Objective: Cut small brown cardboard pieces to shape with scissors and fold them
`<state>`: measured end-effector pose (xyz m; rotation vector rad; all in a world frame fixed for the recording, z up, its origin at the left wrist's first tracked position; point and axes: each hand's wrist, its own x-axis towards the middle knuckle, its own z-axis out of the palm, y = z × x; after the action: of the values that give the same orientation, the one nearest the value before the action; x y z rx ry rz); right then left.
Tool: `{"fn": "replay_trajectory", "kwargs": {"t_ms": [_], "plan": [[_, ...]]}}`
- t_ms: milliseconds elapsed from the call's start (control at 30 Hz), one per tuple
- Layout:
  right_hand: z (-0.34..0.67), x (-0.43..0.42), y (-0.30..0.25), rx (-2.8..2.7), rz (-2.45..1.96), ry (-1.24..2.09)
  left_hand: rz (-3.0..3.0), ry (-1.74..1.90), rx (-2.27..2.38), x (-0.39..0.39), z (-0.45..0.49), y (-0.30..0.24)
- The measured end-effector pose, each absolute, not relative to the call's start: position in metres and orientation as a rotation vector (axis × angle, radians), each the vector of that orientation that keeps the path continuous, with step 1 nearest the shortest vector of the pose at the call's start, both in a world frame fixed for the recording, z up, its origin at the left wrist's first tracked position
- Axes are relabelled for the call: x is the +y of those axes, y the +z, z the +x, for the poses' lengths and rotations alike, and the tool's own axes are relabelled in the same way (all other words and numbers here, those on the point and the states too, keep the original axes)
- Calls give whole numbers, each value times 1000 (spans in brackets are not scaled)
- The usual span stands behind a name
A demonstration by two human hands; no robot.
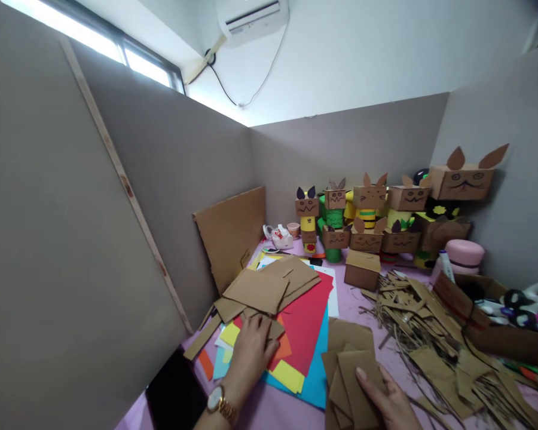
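My left hand (252, 346), with a watch on its wrist, reaches over the coloured paper. Its bent fingers close on a small piece of cardboard (275, 330) at the near edge of a pile of larger cardboard sheets (255, 289). Several cut cardboard pieces (356, 373) lie overlapped at the lower right. My right hand (388, 397) grips them along their right side, thumb on top and the other fingers mostly hidden. Red paper (307, 322), blue paper (316, 364) and yellow slips (288, 375) spread between my hands.
Cardboard scraps (430, 322) heap on the right, beside a box (497, 337) of scissors and markers. Animal figures with cardboard-box heads (370, 197) line the back. A large cardboard sheet (233, 233) leans on the left partition (170, 179). A black flat object (176, 391) lies front left.
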<state>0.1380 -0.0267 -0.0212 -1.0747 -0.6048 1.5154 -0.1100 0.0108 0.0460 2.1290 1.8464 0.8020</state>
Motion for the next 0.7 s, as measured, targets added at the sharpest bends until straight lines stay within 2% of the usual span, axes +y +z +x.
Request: {"fn": "replay_trajectory", "kwargs": {"t_ms": [267, 467, 700], "plan": [[131, -27, -18, -540, -1122, 1413, 1562, 1179, 1574, 17, -116, 57], [133, -27, -17, -608, -1131, 1404, 1109, 1224, 1263, 10, -98, 57], [140, -27, -5, -672, -1130, 1509, 1012, 1330, 1189, 14, -90, 54]]}}
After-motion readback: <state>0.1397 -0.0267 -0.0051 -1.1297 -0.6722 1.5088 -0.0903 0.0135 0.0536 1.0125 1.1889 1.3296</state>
